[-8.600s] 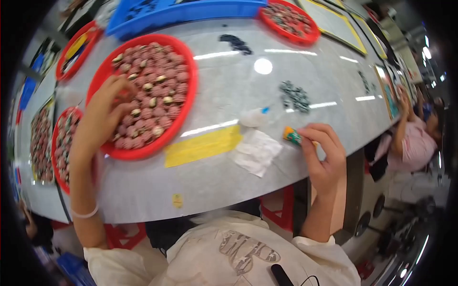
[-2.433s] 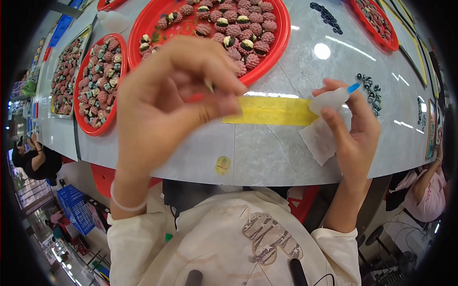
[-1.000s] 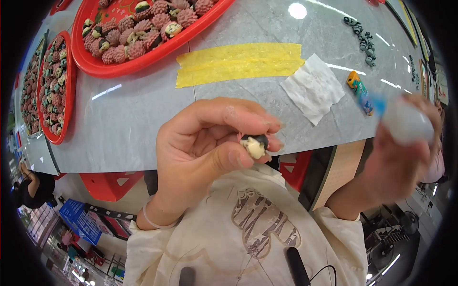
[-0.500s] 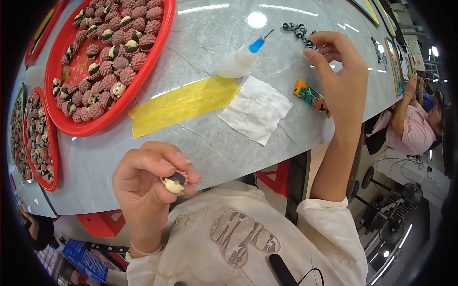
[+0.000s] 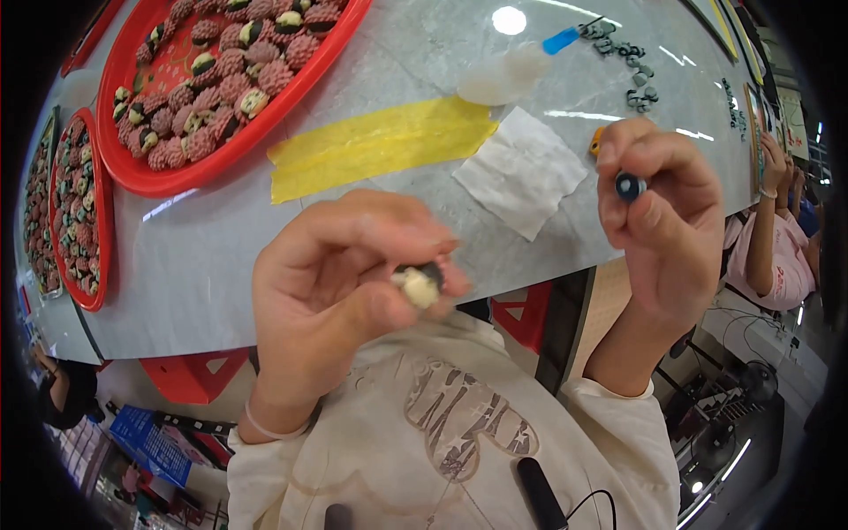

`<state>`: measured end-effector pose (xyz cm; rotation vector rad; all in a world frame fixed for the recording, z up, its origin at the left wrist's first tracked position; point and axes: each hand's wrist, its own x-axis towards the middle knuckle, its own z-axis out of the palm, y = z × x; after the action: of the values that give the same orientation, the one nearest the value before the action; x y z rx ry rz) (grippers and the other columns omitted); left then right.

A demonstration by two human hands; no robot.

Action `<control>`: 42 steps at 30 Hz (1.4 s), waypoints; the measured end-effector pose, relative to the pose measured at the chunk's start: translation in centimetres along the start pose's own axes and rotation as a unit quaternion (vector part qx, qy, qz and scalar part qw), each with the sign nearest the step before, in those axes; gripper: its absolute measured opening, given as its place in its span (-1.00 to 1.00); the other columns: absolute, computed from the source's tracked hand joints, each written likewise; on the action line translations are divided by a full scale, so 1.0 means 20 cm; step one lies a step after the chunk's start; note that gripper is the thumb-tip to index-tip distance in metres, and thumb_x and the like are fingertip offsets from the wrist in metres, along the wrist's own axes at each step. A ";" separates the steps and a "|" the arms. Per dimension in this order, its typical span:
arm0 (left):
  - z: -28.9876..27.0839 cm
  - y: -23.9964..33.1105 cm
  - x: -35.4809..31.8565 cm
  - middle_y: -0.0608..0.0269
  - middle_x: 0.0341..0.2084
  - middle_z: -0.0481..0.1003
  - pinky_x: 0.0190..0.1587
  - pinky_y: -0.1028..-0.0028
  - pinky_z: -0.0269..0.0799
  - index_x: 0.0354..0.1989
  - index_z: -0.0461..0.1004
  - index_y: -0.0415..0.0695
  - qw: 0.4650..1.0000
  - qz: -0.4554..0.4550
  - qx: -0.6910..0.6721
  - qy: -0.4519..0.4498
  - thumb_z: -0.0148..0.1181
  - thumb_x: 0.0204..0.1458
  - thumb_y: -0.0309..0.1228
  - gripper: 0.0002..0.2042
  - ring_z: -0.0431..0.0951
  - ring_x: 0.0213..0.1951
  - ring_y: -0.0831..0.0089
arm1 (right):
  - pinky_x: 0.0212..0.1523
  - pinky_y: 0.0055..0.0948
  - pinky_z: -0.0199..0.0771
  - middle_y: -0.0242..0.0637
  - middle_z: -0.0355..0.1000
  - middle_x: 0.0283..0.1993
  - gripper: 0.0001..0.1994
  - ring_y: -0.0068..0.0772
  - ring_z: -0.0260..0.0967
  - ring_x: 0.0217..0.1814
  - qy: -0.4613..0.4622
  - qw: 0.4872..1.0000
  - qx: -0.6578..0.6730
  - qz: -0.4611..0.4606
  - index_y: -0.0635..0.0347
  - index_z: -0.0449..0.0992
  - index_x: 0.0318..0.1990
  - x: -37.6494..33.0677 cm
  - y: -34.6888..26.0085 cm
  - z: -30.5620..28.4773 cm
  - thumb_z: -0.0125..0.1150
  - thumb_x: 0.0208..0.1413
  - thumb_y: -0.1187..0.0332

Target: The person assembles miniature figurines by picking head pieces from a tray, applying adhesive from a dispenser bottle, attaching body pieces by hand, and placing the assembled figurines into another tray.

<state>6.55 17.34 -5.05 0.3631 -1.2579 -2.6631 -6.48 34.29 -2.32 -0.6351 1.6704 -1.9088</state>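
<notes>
My left hand (image 5: 322,278) pinches a small figurine piece (image 5: 419,287), cream and black with pink ridges behind it, between thumb and fingers above the near table edge. To its right, my raised right hand (image 5: 680,199) grips a small dark bead-like piece (image 5: 629,185) with a pale spot facing me. Beyond that hand, several similar dark pieces (image 5: 632,57) lie in a loose row. A translucent squeeze bottle (image 5: 503,78) with a blue cap and thin needle tip lies on its side near them. My right hand mostly hides an orange-ended object (image 5: 596,141).
A yellow strip (image 5: 380,141) and a creased white tissue (image 5: 521,172) lie mid-table. Large red tray (image 5: 177,184) at left holds many pink, black and cream pieces; a smaller red tray (image 5: 105,212) stands beside it. Another person (image 5: 777,265) in pink sits at right.
My right hand has come back from the row of dark pieces with one in its fingers. My left hand has moved right and up with the figurine piece. The whole view has shifted.
</notes>
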 end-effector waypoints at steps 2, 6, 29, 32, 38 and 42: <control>0.01 -0.01 0.00 0.11 -0.33 0.28 -0.50 0.68 0.35 -0.31 0.24 -0.18 1.000 -0.023 0.017 0.002 0.22 -0.19 -0.25 -0.63 0.41 -0.45 0.43 | -0.67 -0.75 0.18 -0.10 0.25 -0.34 -0.74 -0.60 0.19 -0.56 -0.004 1.000 0.022 0.017 0.34 0.33 -0.33 -0.03 0.00 0.07 0.15 -0.09 0.33; 0.03 -0.01 -0.01 0.10 -0.34 0.30 -0.50 0.67 0.37 -0.31 0.24 -0.21 1.000 -0.022 -0.003 0.011 0.23 -0.21 -0.24 -0.60 0.42 -0.46 0.44 | -0.65 -0.70 0.30 -0.04 0.26 -0.34 -0.79 -0.51 0.28 -0.56 -0.037 0.999 0.022 -0.008 0.35 0.32 -0.37 -0.05 0.03 0.17 0.14 -0.10 0.40; -0.04 -0.01 -0.06 0.17 -0.45 0.37 -0.38 0.61 0.30 -0.37 0.35 -0.24 0.987 0.076 0.144 0.004 0.31 -0.33 -0.25 -0.60 0.37 -0.44 0.53 | -0.58 -0.66 0.38 -0.05 0.36 -0.41 -0.78 -0.43 0.36 -0.53 -0.008 0.918 -0.294 -0.265 0.36 0.40 -0.42 -0.08 0.05 0.34 0.21 -0.34 0.69; 0.03 0.04 -0.04 0.14 -0.43 0.37 -0.36 0.58 0.30 -0.36 0.35 -0.25 0.997 -0.008 0.042 0.057 0.31 -0.36 -0.24 -0.58 0.39 -0.42 0.49 | -0.54 -0.62 0.33 -0.08 0.34 -0.35 -0.86 -0.40 0.32 -0.40 -0.045 0.891 -0.354 -0.280 0.29 0.45 -0.45 -0.06 0.07 0.36 0.23 -0.23 0.49; -0.20 0.24 0.03 0.09 -0.33 0.37 -0.24 0.53 0.35 -0.24 0.30 -0.34 0.958 0.251 0.139 0.001 0.02 -0.08 -0.55 -0.79 0.40 -0.31 0.45 | -0.44 -0.55 0.24 -0.04 0.23 -0.22 -0.63 -0.30 0.19 -0.23 -0.027 0.843 -0.411 -0.346 0.26 0.44 -0.31 -0.08 0.06 0.28 0.00 -0.02 0.08; -0.53 0.66 -0.06 0.14 -0.21 0.38 -0.17 0.51 0.28 -0.11 0.32 -0.22 0.539 0.234 0.770 0.248 -0.07 -0.02 -0.48 -0.73 0.41 -0.27 0.46 | -0.37 -0.50 0.18 -0.04 0.22 -0.23 -0.57 -0.29 0.15 -0.25 0.057 0.879 -0.385 -0.276 0.35 0.35 -0.23 -0.11 0.03 0.16 -0.12 0.06 0.07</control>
<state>11.50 1.48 -1.12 0.6893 -2.4922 -0.2869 -2.68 33.22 -2.55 -1.4556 2.5506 -1.5584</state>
